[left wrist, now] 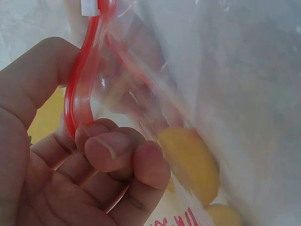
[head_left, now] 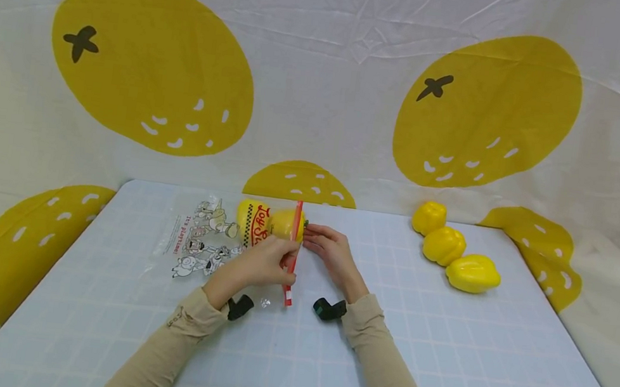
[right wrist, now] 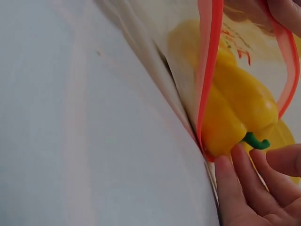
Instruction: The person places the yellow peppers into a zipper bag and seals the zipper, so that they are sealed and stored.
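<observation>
I see pale checked table (head_left: 440,361), yellow-printed cloth (head_left: 325,106) behind its far edge. Near there, left hand (head_left: 263,261) pinches bag (head_left: 214,248); right hand (head_left: 335,257), fingers straight, touches pepper (right wrist: 241,103).

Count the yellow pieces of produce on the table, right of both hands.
3, in a slanting row: the farthest piece, the middle piece and the nearest piece. None seems hidden.

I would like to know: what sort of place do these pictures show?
Probably a small staged tabletop setup: a creased cloth with big yellow fruit-like shapes hangs behind, a pale checked tablecloth spreads in front of it, and three yellow peppers lie toward the right.
</observation>
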Action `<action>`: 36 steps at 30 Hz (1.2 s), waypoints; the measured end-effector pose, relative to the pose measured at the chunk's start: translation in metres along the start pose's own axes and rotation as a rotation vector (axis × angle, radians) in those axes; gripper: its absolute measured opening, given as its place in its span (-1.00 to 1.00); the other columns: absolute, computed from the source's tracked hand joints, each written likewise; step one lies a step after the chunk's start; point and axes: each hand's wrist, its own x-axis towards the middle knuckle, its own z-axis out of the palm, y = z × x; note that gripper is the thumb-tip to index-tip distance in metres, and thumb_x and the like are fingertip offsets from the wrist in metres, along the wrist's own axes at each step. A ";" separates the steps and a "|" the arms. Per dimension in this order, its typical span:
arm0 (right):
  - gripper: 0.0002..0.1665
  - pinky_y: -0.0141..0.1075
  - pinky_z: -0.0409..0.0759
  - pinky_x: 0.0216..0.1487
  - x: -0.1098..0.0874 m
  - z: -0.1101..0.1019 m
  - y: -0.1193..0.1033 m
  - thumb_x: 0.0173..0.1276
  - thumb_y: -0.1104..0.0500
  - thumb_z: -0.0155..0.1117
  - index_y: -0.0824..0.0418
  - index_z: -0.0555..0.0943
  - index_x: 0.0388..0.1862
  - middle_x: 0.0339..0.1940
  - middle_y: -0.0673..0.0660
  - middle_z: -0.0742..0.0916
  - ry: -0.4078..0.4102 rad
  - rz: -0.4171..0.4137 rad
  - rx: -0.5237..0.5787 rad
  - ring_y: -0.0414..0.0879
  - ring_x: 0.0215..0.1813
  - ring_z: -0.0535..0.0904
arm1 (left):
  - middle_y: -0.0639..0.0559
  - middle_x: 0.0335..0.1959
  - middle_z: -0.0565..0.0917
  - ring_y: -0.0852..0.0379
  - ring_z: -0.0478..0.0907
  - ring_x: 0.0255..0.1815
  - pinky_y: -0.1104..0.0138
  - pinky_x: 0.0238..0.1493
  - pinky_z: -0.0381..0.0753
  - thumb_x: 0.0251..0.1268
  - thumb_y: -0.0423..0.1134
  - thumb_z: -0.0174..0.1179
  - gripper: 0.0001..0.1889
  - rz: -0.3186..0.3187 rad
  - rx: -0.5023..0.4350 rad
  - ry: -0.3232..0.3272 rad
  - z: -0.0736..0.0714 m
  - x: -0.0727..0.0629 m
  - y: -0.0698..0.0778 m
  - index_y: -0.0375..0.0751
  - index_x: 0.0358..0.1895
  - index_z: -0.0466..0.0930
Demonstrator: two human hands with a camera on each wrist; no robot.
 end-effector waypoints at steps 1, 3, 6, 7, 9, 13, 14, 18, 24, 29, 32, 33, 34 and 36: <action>-0.60 -0.13 0.52 0.22 0.000 0.000 0.000 0.49 0.40 -0.03 0.52 0.47 0.24 0.18 0.40 0.60 -0.011 0.001 0.000 0.02 0.13 0.61 | 0.15 -0.67 0.35 0.22 0.32 -0.60 0.40 -0.51 0.23 -0.03 -0.36 0.43 -0.70 0.005 -0.002 0.001 0.000 0.000 -0.001 -0.19 -0.51 0.39; -0.59 -0.14 0.50 0.24 0.001 -0.001 -0.001 0.50 0.39 -0.04 0.52 0.45 0.27 0.19 0.41 0.60 -0.032 0.006 -0.002 0.03 0.17 0.60 | 0.15 -0.67 0.36 0.23 0.32 -0.60 0.40 -0.51 0.23 -0.03 -0.35 0.42 -0.70 0.013 -0.005 0.002 0.000 0.001 -0.002 -0.20 -0.51 0.39; -0.57 -0.16 0.49 0.25 0.002 -0.002 -0.001 0.52 0.37 -0.04 0.49 0.43 0.30 0.22 0.39 0.60 -0.060 0.018 -0.017 0.05 0.22 0.58 | 0.15 -0.67 0.36 0.24 0.32 -0.60 0.40 -0.52 0.23 -0.04 -0.35 0.41 -0.72 0.019 -0.006 0.003 0.000 0.003 -0.004 -0.22 -0.51 0.40; -0.57 -0.17 0.49 0.25 0.002 -0.002 -0.001 0.52 0.37 -0.04 0.48 0.43 0.31 0.22 0.38 0.60 -0.067 0.022 -0.025 0.07 0.23 0.57 | 0.15 -0.67 0.36 0.24 0.32 -0.60 0.41 -0.52 0.23 -0.04 -0.35 0.41 -0.72 0.019 -0.004 0.004 0.000 0.003 -0.004 -0.22 -0.51 0.41; -0.57 -0.19 0.48 0.25 0.002 -0.001 -0.001 0.53 0.35 -0.03 0.46 0.43 0.31 0.23 0.37 0.60 -0.074 0.030 -0.032 0.10 0.25 0.56 | 0.15 -0.67 0.36 0.24 0.31 -0.60 0.41 -0.51 0.22 -0.05 -0.35 0.41 -0.73 0.020 -0.001 0.005 -0.001 0.003 -0.004 -0.23 -0.51 0.41; -0.56 -0.15 0.43 0.31 0.002 -0.002 -0.001 0.54 0.33 -0.03 0.43 0.43 0.33 0.26 0.35 0.59 -0.101 0.032 -0.059 0.13 0.29 0.52 | 0.15 -0.66 0.36 0.23 0.31 -0.60 0.40 -0.51 0.23 -0.06 -0.36 0.40 -0.73 0.022 -0.001 0.006 -0.001 0.003 -0.003 -0.25 -0.51 0.42; -0.56 -0.13 0.40 0.34 0.002 -0.002 -0.001 0.54 0.33 -0.04 0.41 0.42 0.34 0.27 0.34 0.58 -0.116 0.033 -0.073 0.12 0.31 0.50 | 0.15 -0.66 0.36 0.23 0.31 -0.60 0.40 -0.51 0.23 -0.06 -0.36 0.40 -0.73 0.020 -0.001 0.005 -0.001 0.003 -0.003 -0.26 -0.50 0.42; -0.52 -0.04 0.21 0.45 0.002 -0.005 0.000 0.52 0.33 -0.05 0.29 0.42 0.38 0.31 0.23 0.58 -0.201 0.031 -0.191 0.04 0.38 0.42 | 0.14 -0.66 0.37 0.22 0.32 -0.59 0.40 -0.51 0.24 -0.04 -0.37 0.39 -0.75 0.008 -0.007 -0.007 -0.002 0.002 -0.002 -0.26 -0.48 0.43; -0.44 0.07 -0.01 0.50 0.002 -0.005 -0.001 0.47 0.35 -0.02 0.21 0.38 0.44 0.35 0.16 0.56 -0.269 0.044 -0.301 -0.01 0.46 0.32 | 0.15 -0.67 0.37 0.23 0.32 -0.59 0.40 -0.51 0.25 -0.05 -0.39 0.38 -0.75 0.014 -0.012 -0.009 -0.001 0.002 -0.003 -0.24 -0.49 0.42; -0.50 0.02 0.07 0.49 0.003 -0.007 0.000 0.51 0.32 -0.04 0.18 0.43 0.40 0.32 0.10 0.59 -0.233 0.056 -0.287 -0.04 0.44 0.33 | 0.15 -0.67 0.36 0.23 0.32 -0.59 0.40 -0.51 0.25 -0.05 -0.38 0.39 -0.73 0.011 -0.006 -0.008 -0.002 0.002 -0.002 -0.20 -0.51 0.39; -0.52 0.00 0.10 0.48 0.002 -0.008 0.000 0.52 0.30 -0.06 0.16 0.46 0.37 0.32 0.07 0.59 -0.219 0.062 -0.288 -0.06 0.44 0.32 | 0.14 -0.67 0.36 0.22 0.32 -0.59 0.39 -0.51 0.25 -0.04 -0.37 0.39 -0.72 0.006 -0.006 -0.009 -0.002 0.002 -0.002 -0.18 -0.51 0.38; -0.51 0.02 0.08 0.49 0.002 -0.007 0.000 0.51 0.31 -0.05 0.17 0.45 0.38 0.33 0.08 0.58 -0.225 0.065 -0.291 -0.04 0.45 0.31 | 0.14 -0.67 0.36 0.22 0.32 -0.59 0.39 -0.51 0.24 -0.04 -0.37 0.39 -0.72 0.007 -0.005 -0.009 -0.002 0.002 -0.002 -0.17 -0.51 0.38; -0.50 0.04 0.05 0.49 0.002 -0.007 0.000 0.50 0.32 -0.05 0.18 0.44 0.39 0.34 0.09 0.57 -0.234 0.068 -0.304 -0.04 0.46 0.29 | 0.15 -0.67 0.36 0.22 0.31 -0.60 0.39 -0.51 0.24 -0.05 -0.37 0.38 -0.72 0.008 -0.004 -0.009 -0.002 0.002 -0.002 -0.17 -0.51 0.38; -0.46 0.08 -0.02 0.50 0.002 -0.007 -0.001 0.47 0.35 -0.05 0.19 0.41 0.41 0.35 0.11 0.56 -0.252 0.074 -0.322 -0.02 0.48 0.25 | 0.15 -0.67 0.36 0.23 0.31 -0.60 0.40 -0.51 0.24 -0.05 -0.37 0.38 -0.72 0.014 -0.003 -0.008 -0.001 0.002 -0.002 -0.16 -0.52 0.37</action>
